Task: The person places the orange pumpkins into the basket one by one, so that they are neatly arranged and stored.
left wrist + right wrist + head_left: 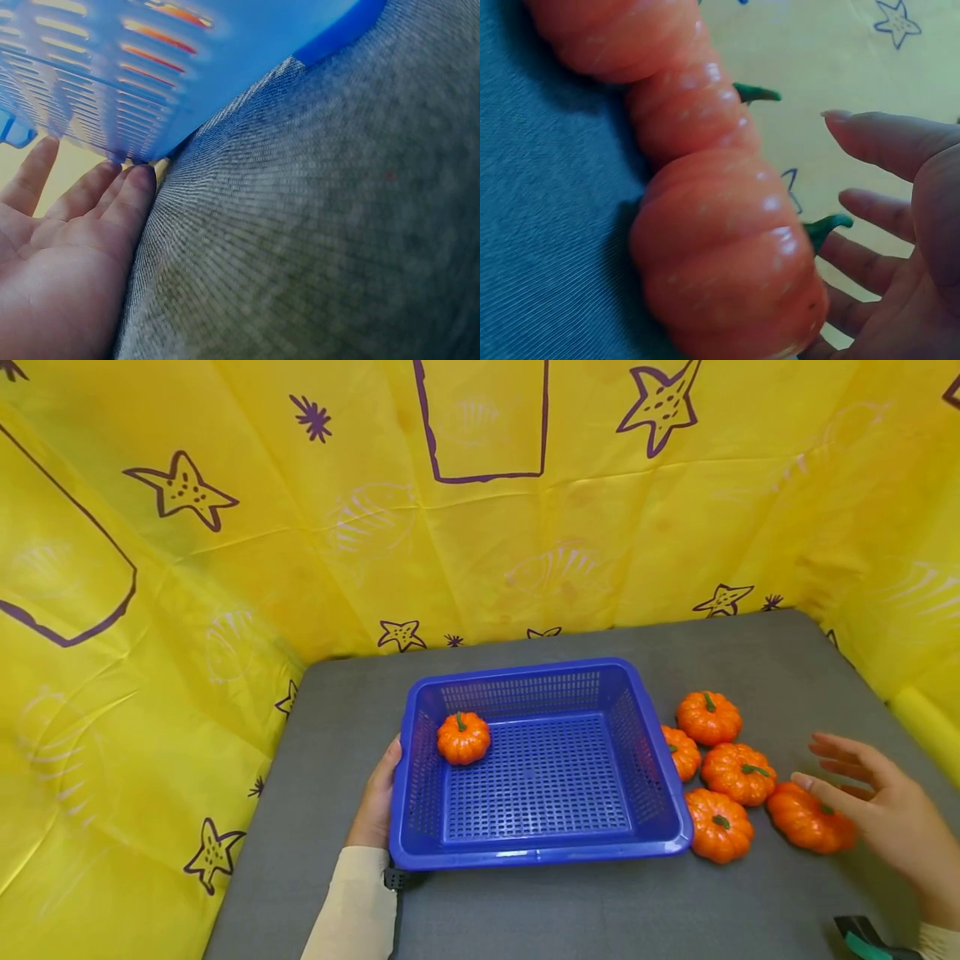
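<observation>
A blue plastic basket [540, 857] with slotted walls holds one small orange pumpkin [462, 739] at its left end. My left hand [377, 797] is at the basket's left side; in the left wrist view its fingers [82, 187] reach, fairly straight, to the slotted wall. Over the rightmost pumpkin [806, 818] hovers my right hand [885, 806], thumb and fingers spread apart. The right wrist view shows that pumpkin [727, 255] with its green stem beside the fingers, and nothing held between them.
Several more pumpkins [738, 774] cluster right of the basket, one partly hidden by its wall. All rest on a grey cloth-covered table [330, 727]. Yellow patterned fabric [480, 552] hangs behind and at both sides. A black and green strap [862, 935] shows at the right wrist.
</observation>
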Motion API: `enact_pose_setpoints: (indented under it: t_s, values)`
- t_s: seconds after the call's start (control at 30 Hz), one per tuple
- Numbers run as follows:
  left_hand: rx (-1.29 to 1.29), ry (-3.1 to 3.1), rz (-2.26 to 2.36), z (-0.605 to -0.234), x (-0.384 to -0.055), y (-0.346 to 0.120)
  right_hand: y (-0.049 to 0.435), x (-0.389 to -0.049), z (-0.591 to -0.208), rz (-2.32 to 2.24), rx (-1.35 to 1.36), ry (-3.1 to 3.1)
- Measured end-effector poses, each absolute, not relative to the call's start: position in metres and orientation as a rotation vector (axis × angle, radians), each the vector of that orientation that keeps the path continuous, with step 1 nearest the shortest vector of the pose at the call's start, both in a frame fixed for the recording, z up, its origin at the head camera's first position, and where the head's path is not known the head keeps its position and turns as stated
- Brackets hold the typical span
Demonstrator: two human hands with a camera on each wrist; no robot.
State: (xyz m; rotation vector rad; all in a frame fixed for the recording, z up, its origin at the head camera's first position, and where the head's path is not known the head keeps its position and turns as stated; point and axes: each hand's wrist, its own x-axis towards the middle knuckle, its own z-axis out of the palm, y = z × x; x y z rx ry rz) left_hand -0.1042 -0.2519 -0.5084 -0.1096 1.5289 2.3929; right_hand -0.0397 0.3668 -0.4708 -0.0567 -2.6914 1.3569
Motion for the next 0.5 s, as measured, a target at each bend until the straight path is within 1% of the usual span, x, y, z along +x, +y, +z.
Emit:
enact_pose_setpoints:
  t_s: [0.23,0.5]
  values:
    - [-0.13,1.531,2.388,-0.507,-0.104,-0.252,0.372,-0.033,-0.482,1.39,-0.041,-2.709]
    - [-0.144,1.539,2.389,-0.509,-0.105,-0.252,0.371,-0.027,-0.489,1.281,-0.136,-2.904]
